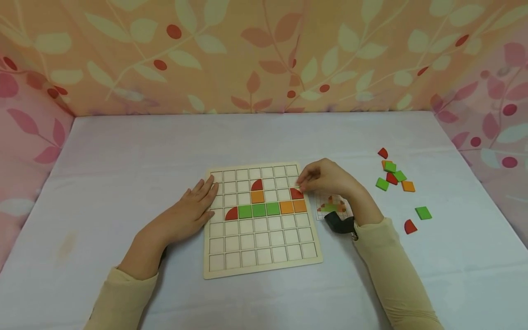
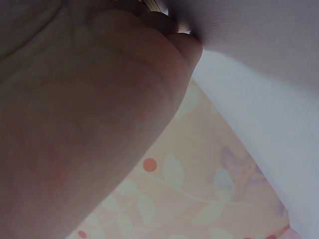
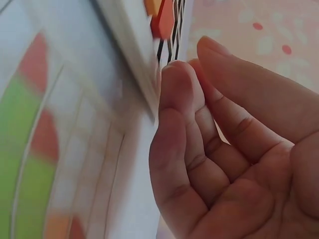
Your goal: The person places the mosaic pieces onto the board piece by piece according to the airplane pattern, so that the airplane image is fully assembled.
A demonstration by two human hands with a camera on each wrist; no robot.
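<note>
A wooden grid board (image 1: pixel 264 240) lies on the white table. Along one row sit a red quarter-round tile (image 1: pixel 232 214), three green square tiles (image 1: pixel 259 210) and two orange ones (image 1: pixel 286 207). An orange tile (image 1: pixel 257 197) with a red quarter-round (image 1: pixel 257 185) beyond it stands above that row. My left hand (image 1: pixel 187 213) rests with straight fingers on the board's left edge. At the right edge, my right hand (image 1: pixel 327 178) has loosely bent fingertips beside another red quarter-round (image 1: pixel 296 194); the right wrist view shows nothing between thumb and fingers.
Right of the board, a printed pattern card (image 1: pixel 323 213) lies partly under my right wrist and its black wrist device (image 1: pixel 339 223). Farther right are scattered loose green tiles (image 1: pixel 382 184), orange tiles (image 1: pixel 408 186) and red quarter-rounds (image 1: pixel 410 227). A patterned curtain (image 1: pixel 231 59) stands behind the table.
</note>
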